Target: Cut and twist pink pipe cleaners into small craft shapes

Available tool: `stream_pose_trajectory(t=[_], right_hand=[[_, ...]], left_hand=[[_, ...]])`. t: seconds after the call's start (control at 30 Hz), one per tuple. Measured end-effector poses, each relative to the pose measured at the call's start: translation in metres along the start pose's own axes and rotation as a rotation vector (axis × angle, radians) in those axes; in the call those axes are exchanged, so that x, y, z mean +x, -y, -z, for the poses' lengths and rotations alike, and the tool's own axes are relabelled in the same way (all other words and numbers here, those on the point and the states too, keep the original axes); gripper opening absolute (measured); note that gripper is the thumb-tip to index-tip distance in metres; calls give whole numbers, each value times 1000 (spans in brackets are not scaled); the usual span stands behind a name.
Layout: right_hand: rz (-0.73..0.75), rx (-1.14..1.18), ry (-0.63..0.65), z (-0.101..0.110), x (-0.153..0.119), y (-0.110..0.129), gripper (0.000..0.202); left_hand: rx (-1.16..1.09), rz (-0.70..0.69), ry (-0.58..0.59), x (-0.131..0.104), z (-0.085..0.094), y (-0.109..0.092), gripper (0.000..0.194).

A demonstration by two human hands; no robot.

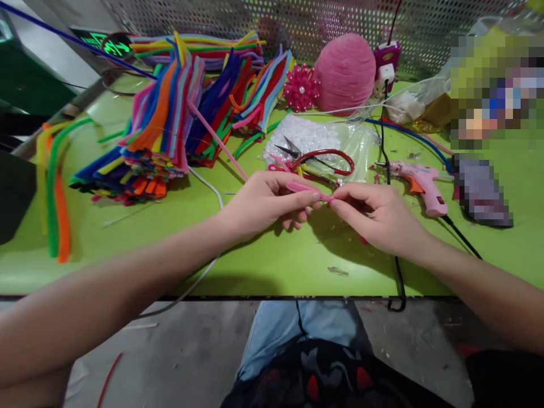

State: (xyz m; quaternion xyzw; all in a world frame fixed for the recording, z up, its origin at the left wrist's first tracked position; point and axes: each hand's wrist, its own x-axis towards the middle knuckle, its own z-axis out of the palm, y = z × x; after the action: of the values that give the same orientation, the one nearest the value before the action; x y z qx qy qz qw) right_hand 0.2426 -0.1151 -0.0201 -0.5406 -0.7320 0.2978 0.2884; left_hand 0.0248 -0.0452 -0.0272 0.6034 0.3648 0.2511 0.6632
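Observation:
A pink pipe cleaner [301, 187], bent into a narrow loop, is pinched between my two hands above the green table. My left hand [272, 201] is closed on the looped part, thumb on top and the fingers curled beneath. With thumb and forefinger, my right hand [374, 215] grips the pipe cleaner's thin end. Just behind the hands lie scissors [340, 161] with red handles, their blades pointing left. More pink pipe-cleaner pieces [280, 164] lie by the scissors, partly hidden by my left hand.
Bundles of coloured pipe cleaners [165, 130] stand at the back left. A pink wrapped dome [346, 73] and a pink flower [301, 88] are at the back. A clear bag of white beads [304, 136] lies behind the scissors. To the right, a pink glue gun [420, 184] trails a cable.

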Motion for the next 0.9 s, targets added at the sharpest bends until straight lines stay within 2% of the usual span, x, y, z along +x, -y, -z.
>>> stream_pose_trajectory(t=[0.27, 0.4, 0.53, 0.6, 0.73, 0.83, 0.9], right_hand=[[118, -56, -76, -6, -2, 3, 13], [23, 114, -87, -10, -2, 4, 12], [-55, 282, -85, -14, -3, 5, 10], [-60, 283, -79, -14, -4, 5, 10], [59, 77, -64, -13, -5, 5, 8], [194, -66, -47, -13, -6, 3, 6], [260, -104, -40, -14, -6, 1, 7]], left_hand=[[12, 38, 29, -7, -14, -1, 22], [17, 6, 14, -8, -14, -1, 15], [71, 3, 7, -9, -14, 0, 20], [173, -79, -20, -10, -14, 1, 19], [581, -448, -92, -12, -12, 5, 9], [842, -698, -61, -13, -7, 8, 13], [925, -784, -11, -13, -3, 7, 17]])
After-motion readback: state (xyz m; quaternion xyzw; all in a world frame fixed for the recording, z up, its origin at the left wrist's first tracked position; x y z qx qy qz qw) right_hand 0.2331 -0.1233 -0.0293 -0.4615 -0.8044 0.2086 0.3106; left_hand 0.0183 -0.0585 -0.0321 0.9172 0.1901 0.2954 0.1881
